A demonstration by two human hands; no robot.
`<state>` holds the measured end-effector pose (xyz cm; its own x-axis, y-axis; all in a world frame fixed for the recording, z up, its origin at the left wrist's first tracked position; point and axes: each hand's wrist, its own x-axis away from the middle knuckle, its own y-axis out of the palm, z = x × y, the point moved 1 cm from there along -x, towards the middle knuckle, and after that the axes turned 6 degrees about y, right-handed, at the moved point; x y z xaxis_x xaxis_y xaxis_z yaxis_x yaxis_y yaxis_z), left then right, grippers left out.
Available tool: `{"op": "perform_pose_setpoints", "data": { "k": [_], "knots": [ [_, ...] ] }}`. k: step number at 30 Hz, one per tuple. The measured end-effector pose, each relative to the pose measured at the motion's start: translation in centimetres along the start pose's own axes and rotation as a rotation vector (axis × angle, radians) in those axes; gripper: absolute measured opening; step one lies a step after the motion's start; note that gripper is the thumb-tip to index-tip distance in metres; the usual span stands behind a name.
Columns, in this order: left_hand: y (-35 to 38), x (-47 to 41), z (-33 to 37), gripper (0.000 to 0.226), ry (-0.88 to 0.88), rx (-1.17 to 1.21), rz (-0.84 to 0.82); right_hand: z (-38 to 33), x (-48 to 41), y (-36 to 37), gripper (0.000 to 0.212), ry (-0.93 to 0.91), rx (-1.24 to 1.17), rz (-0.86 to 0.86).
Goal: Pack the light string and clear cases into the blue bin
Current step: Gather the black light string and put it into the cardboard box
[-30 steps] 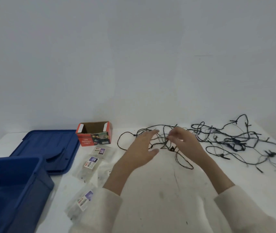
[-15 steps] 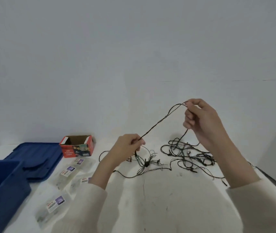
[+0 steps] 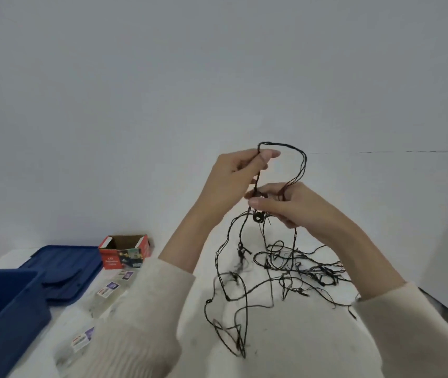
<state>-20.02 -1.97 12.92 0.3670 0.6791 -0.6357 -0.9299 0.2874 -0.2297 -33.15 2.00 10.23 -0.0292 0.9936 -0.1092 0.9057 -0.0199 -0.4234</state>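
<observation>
Both hands are closing together now: the left hand (image 3: 235, 178) is rising up over the right hand (image 3: 296, 207), and the light string (image 3: 296, 241) is folding into a tall loop where it was running as one taut line between them. The left fingers are pinching the loop's near leg and the right fingers are curling round the gathered strands just below, probably winding it into a coil that will fit the bin. Thin, dark wire with small bulbs is dangling beneath the hands in a loose tangle, trailing onto the white table (image 3: 285, 339). Down past the left forearm, clear cases (image 3: 108, 290) are waiting beside a red LED lights box (image 3: 123, 255), the blue lid (image 3: 62, 266) and the blue bin (image 3: 13, 323).
</observation>
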Motion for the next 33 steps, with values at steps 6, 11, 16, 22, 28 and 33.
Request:
{"op": "perform_pose_setpoints", "data": {
  "k": [6, 11, 16, 22, 28, 33],
  "knots": [
    [-0.1, 2.2, -1.3, 0.029, -0.305, 0.200, -0.182, -1.5, 0.0, -0.8, 0.018, -0.090, -0.296, 0.030],
    [-0.8, 3.8, -2.7, 0.016, -0.325, 0.131, -0.098, -1.2, -0.1, -1.9, 0.022, -0.085, -0.402, 0.081],
    [-2.1, 5.2, -3.5, 0.019, -0.345, -0.021, 0.018, -0.1, 0.2, -3.4, 0.022, -0.056, -0.437, 0.174],
    [-2.0, 4.4, -2.7, 0.020, -0.235, -0.188, 0.142, 0.4, 2.3, -3.0, 0.057, 0.071, 0.426, -0.305],
    [-0.7, 2.6, 0.6, 0.017, 0.024, -0.559, -0.067, -1.2, 2.0, -1.8, 0.079, -0.002, -0.093, -0.166],
    [-1.2, 2.2, 0.5, 0.010, 0.005, -0.476, 0.038, -2.3, 1.8, -2.6, 0.026, 0.043, -0.261, 0.012]
  ]
}}
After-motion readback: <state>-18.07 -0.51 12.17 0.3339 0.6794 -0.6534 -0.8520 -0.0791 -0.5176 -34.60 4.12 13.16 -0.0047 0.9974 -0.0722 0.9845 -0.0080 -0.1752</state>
